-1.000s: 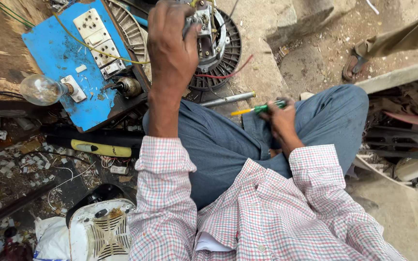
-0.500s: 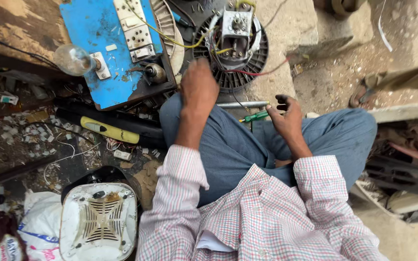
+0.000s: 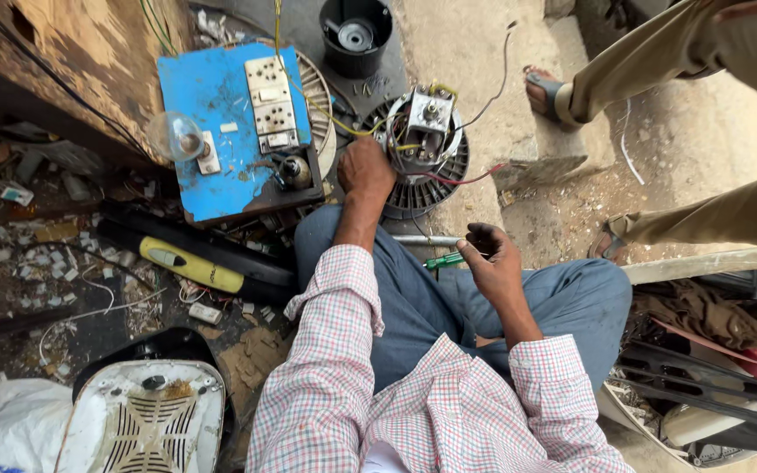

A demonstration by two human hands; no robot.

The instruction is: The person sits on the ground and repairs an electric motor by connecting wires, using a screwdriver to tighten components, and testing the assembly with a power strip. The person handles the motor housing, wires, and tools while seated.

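Note:
My left hand (image 3: 365, 169) reaches forward and rests on the left edge of a black finned fan motor (image 3: 420, 158) that lies on the ground with yellow, red and white wires coming off it. My right hand (image 3: 490, 257) sits over my right knee, closed around a green-handled screwdriver (image 3: 442, 261) whose tip points left. I wear a checked shirt and blue trousers and sit low on the ground.
A blue switchboard (image 3: 221, 131) with sockets and a bulb (image 3: 174, 136) lies left of the motor. A black pot (image 3: 357, 35) stands beyond it. Another person's sandalled feet (image 3: 547, 94) and legs are at the right. A yellow-and-black casing (image 3: 187, 261) and a white grille (image 3: 146, 425) lie at left.
The view has pulled back and tilted up. My left hand dropped from on top of the motor to its left edge. My right hand still grips the screwdriver, its tip now pointing left.

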